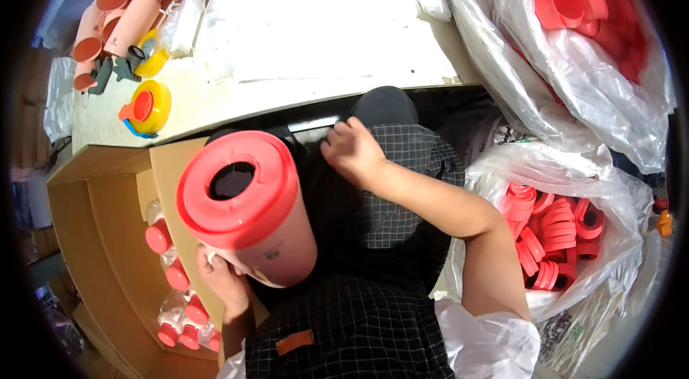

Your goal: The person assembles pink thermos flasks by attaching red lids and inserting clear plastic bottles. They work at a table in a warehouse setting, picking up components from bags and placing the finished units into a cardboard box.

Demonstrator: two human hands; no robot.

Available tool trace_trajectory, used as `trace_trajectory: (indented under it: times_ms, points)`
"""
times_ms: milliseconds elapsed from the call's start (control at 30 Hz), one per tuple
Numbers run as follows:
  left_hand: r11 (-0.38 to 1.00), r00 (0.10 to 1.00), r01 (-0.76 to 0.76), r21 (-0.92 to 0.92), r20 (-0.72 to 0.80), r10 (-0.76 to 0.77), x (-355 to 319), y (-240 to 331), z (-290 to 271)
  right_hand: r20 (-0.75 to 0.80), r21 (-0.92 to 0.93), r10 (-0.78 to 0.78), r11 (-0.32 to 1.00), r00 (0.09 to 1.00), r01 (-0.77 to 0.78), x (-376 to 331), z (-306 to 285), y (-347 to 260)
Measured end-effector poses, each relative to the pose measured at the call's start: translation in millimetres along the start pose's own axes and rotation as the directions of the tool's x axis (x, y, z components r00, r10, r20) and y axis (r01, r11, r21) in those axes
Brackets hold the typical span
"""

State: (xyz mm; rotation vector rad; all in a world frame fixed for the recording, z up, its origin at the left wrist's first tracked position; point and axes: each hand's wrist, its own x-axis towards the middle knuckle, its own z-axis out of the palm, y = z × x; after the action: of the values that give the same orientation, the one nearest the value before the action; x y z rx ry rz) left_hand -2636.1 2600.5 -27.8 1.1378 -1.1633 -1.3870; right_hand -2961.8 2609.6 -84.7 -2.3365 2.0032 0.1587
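A large pink canister (pixel 276 253) with a red lid (pixel 276 196) stands tilted over the left side of my lap. The lid has a round, dark opening in its middle. Low on the canister's near left side, my left hand (pixel 228 282) grips it, with part of the fingers hidden against its wall. My right hand (pixel 352 153) is raised above my right thigh, apart from the canister. Its fingers are curled in, and nothing shows between them.
A cardboard box (pixel 108 250) at left holds several clear bottles with red caps (pixel 177 275). Pink tubes (pixel 140 20) and yellow tape rolls (pixel 154 103) lie on the white table (pixel 237 95). Plastic bags at right hold red cups (pixel 567 6) and red rings (pixel 556 228).
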Motion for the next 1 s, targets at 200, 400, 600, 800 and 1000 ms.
trace_trajectory:
  times_ms: [200,400,600,800,1000]
  points:
    - [0.985,0.978,-0.14,0.099,0.168,0.122,5,-18,28,-0.351,0.471,0.453,0.842,0.82,-0.263,0,-41,70]
    - [0.892,0.597,-0.433,0.128,0.782,0.178,24,-17,86,-0.087,0.995,0.344,-0.01,0.935,0.096,-92,-76,42]
    - [0.707,0.399,-0.67,0.227,0.913,0.085,85,99,181,-0.161,0.949,0.268,0.306,0.95,0.074,-103,-73,48]
    - [0.411,0.541,-0.818,0.402,0.781,0.313,223,-74,302,-0.168,0.947,0.135,0.297,0.977,0.122,-65,-89,58]
    - [0.495,0.63,-0.73,0.472,0.745,0.218,253,-102,314,0.139,0.962,0.205,-0.261,0.969,-0.083,-39,-54,100]
